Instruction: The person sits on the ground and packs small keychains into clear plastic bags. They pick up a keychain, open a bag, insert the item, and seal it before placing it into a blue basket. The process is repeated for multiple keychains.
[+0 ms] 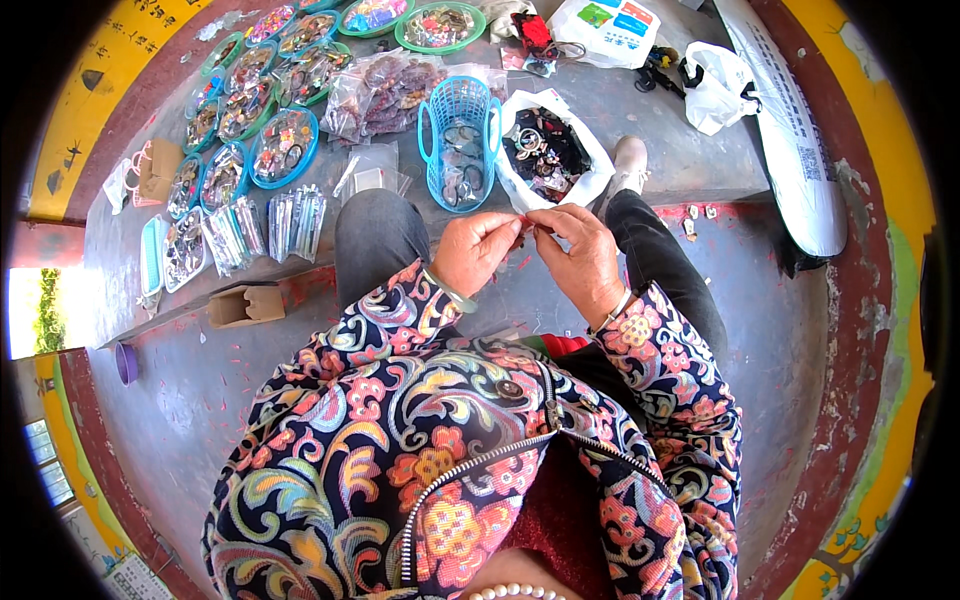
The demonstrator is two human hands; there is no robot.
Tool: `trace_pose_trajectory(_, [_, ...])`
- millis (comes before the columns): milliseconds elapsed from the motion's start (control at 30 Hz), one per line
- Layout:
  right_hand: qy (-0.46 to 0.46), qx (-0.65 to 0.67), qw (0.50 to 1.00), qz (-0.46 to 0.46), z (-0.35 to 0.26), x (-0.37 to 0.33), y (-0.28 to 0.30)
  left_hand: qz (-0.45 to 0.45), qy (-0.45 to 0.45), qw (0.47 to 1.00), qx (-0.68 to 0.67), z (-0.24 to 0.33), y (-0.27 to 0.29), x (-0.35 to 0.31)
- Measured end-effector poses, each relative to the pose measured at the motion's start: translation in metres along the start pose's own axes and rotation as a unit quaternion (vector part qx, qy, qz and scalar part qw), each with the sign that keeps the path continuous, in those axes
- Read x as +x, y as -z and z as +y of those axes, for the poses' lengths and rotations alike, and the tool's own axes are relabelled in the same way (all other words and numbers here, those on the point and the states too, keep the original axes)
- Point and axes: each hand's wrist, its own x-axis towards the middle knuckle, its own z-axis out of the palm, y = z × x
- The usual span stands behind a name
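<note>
My left hand (475, 252) and my right hand (583, 260) meet in front of me, thumbs and fingertips pinched together. Between the fingertips shows a tiny reddish bit, too small to name. Just beyond my right hand stands an open white plastic bag (598, 172) full of small dark and mixed trinkets (545, 150). A blue plastic basket (438, 150) with two side handles sits beyond my left hand. Packets and ring-shaped pieces lie inside it.
Round trays (253, 165) of small packaged goods crowd the raised ledge at the left. Clear bags (385, 105) lie behind the basket. Bundles of pens (297, 222) and a cardboard box (246, 305) are nearer. A tied white bag (718, 88) and a long silvery roll (800, 150) are at the right.
</note>
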Motion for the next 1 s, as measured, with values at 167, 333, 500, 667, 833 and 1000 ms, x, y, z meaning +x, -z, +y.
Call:
trace_pose_trajectory(167, [0.002,-0.004,1.0,-0.006,0.0,0.0,0.0,0.015,-0.03,0.999,0.005,-0.003,-0.004,0.001])
trace_pose_trajectory(333, [0.054,-0.06,0.997,0.003,0.001,-0.001,-0.001,0.0,-0.11,0.976,0.186,0.013,-0.003,-0.003])
trace_pose_trajectory(500, [0.167,-0.167,0.971,0.027,0.001,-0.001,0.0,-0.021,-0.151,0.955,0.253,0.016,-0.004,-0.003])
trace_pose_trajectory(667, [0.17,-0.196,0.965,0.022,-0.004,-0.002,0.003,-0.017,-0.176,0.947,0.27,0.018,-0.008,-0.005])
trace_pose_trajectory(833, [0.154,-0.186,0.97,0.025,-0.003,0.0,0.003,-0.012,-0.181,0.954,0.241,0.017,-0.01,-0.003])
trace_pose_trajectory(1000, [0.102,-0.102,0.989,0.046,-0.001,0.001,0.0,-0.014,-0.092,0.979,0.18,0.019,-0.008,-0.005])
